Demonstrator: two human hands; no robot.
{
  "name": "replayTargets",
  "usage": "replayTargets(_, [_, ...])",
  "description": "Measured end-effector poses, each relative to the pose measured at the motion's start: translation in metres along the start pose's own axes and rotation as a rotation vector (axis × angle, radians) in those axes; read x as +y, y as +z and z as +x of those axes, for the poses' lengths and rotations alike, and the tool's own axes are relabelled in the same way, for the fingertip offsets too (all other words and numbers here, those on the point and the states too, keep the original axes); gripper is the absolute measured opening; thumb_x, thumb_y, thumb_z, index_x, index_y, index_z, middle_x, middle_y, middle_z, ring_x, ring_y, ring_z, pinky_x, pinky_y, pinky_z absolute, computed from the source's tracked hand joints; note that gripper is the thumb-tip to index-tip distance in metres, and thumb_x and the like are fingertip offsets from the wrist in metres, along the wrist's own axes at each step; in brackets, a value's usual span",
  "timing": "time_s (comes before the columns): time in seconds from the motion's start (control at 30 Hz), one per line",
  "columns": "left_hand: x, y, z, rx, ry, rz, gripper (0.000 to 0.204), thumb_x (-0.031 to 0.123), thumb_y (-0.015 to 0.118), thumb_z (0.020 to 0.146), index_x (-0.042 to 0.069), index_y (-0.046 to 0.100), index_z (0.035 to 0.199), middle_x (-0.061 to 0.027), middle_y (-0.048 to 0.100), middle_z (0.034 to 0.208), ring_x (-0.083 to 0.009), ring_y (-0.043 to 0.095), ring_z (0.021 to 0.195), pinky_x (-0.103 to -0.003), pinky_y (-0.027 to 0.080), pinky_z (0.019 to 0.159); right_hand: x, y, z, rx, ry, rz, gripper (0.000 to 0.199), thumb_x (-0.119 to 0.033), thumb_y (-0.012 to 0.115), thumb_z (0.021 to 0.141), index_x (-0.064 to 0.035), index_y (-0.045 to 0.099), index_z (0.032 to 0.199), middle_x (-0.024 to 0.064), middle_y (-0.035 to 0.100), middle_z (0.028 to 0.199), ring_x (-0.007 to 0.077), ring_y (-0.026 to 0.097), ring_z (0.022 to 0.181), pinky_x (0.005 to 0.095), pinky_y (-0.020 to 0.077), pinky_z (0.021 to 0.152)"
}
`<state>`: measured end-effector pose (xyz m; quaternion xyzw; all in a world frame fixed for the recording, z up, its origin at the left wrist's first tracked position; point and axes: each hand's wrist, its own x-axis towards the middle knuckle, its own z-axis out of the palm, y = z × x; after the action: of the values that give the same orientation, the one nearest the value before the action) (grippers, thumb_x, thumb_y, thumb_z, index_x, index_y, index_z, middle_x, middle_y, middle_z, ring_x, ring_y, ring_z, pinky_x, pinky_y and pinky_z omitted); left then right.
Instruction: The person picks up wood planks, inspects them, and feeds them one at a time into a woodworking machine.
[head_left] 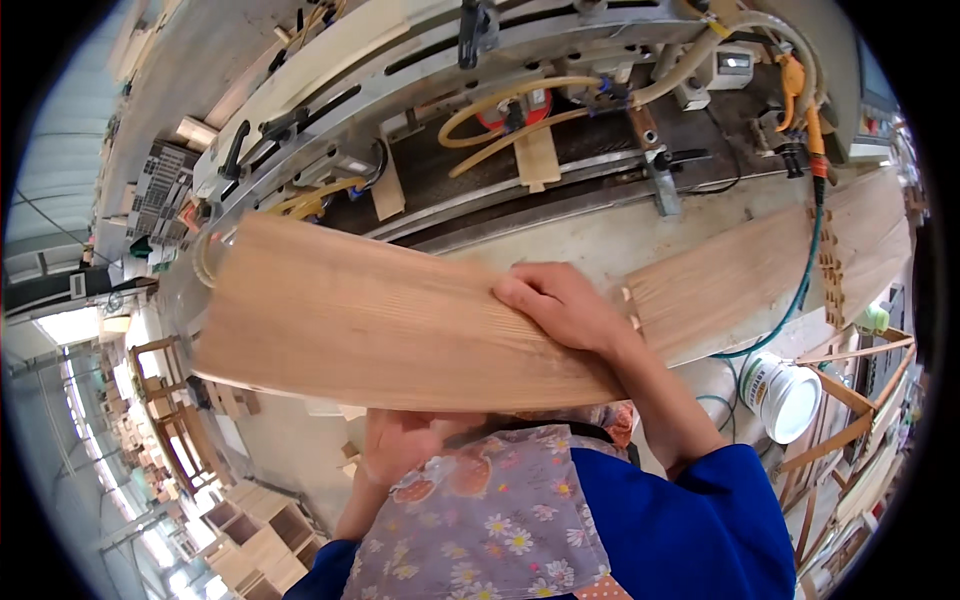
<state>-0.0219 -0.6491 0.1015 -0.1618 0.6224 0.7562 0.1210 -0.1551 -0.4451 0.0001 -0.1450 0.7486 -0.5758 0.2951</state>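
Note:
A wide, pale wooden board [370, 320] is tilted in front of me, its left end blurred. My right hand [560, 305] is closed on its far edge near the right end, thumb lying on the face and the other fingers mostly out of sight. Below the near edge is my left hand [400, 445], smeared by motion. Its fingers are partly hidden, so whether it touches the board is unclear. Another stack of wooden boards [730, 275] lies on the worktop to the right, with a notched edge showing.
Across the back runs a metal machine bed [430, 215] with yellow hoses [500, 105] and a small wood piece [537, 160]. An orange air gun [792, 90] hangs on a teal hose at right. A white bucket [795, 400] stands lower right, near a wooden frame [850, 400].

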Motion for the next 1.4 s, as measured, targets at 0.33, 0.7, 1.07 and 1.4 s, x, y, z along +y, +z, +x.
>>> replayTargets(0.33, [0.016, 0.008, 0.008, -0.073, 0.182, -0.113, 0.036, 0.001, 0.049, 0.081, -0.007, 0.058, 0.114, -0.0153, 0.064, 0.11, -0.0274, 0.069, 0.091, -0.037, 0.058, 0.079, -0.034, 0.044, -0.022, -0.948, 0.134, 1.766, 0.042, -0.046, 0.047, 0.092, -0.0062, 0.049, 0.082, 0.0012, 0.043, 0.066, 0.0128, 0.041, 0.058, 0.0272, 0.0385, 0.059])
replayTargets(0.7, [0.008, -0.002, 0.005, -0.011, 0.102, -0.108, 0.038, 0.017, 0.06, 0.084, -0.005, 0.057, 0.115, -0.0128, 0.065, 0.106, -0.021, 0.067, 0.085, -0.032, 0.055, 0.076, -0.06, 0.039, -0.035, -0.586, -0.021, 1.122, 0.046, -0.048, 0.05, 0.091, -0.005, 0.05, 0.075, 0.0021, 0.051, 0.063, 0.0106, 0.05, 0.063, 0.0211, 0.0423, 0.059])
replayTargets(1.07, [0.004, -0.001, 0.01, 0.014, 0.098, -0.105, 0.036, 0.017, 0.059, 0.083, -0.004, 0.058, 0.112, -0.0125, 0.066, 0.1, -0.0198, 0.067, 0.081, -0.031, 0.055, 0.075, -0.057, 0.038, -0.029, -0.703, -0.074, 1.385, 0.038, -0.04, 0.056, 0.09, -0.0049, 0.054, 0.077, 0.0035, 0.054, 0.066, 0.0112, 0.054, 0.067, 0.0219, 0.0521, 0.071])
replayTargets(1.4, [0.008, -0.002, 0.026, 0.046, 0.119, -0.023, 0.048, 0.027, 0.07, 0.082, -0.003, 0.056, 0.117, -0.0122, 0.065, 0.105, -0.0222, 0.069, 0.084, -0.029, 0.057, 0.071, -0.021, 0.045, -0.012, -0.637, -0.057, 1.438, 0.024, -0.024, 0.071, 0.081, -0.0083, 0.053, 0.081, -0.0012, 0.05, 0.067, 0.0106, 0.056, 0.068, 0.0227, 0.0444, 0.059])
